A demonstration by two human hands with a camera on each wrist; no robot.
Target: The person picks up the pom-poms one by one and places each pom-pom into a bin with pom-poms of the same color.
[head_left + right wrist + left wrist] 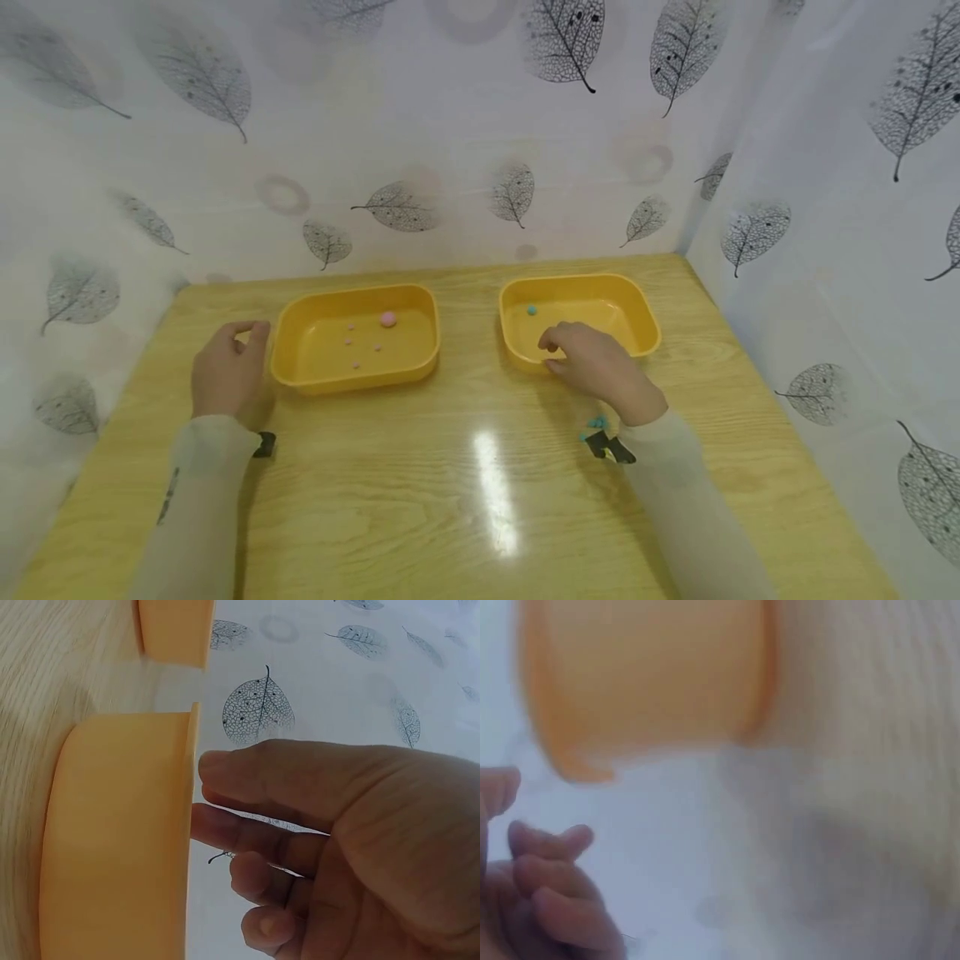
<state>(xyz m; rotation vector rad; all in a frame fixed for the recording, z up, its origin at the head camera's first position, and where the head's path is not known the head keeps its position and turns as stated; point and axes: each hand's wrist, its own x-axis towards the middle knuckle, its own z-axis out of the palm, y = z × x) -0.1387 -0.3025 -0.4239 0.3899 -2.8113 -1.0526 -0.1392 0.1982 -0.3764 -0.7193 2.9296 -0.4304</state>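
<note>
My right hand [600, 367] is over the front rim of the right yellow tray [645, 321], fingers loosely bent. In the right wrist view a gap separates thumb and forefinger, with nothing visible between them, right at the tray's rim. A small blue ball [532, 310] lies inside this tray near its back left. Beside the left edge of the other yellow tray [356, 387] is my left hand [228, 371], its fingers loosely curled around nothing visible. That tray holds one larger pink ball [387, 319] and several tiny pink ones [378, 347].
Several small blue balls [597, 422] lie on the wooden table [375, 517] in front of the right tray, partly beside my right wrist. Leaf-patterned white curtains [450, 125] stand behind the table and along its sides. The two trays sit apart near the back edge.
</note>
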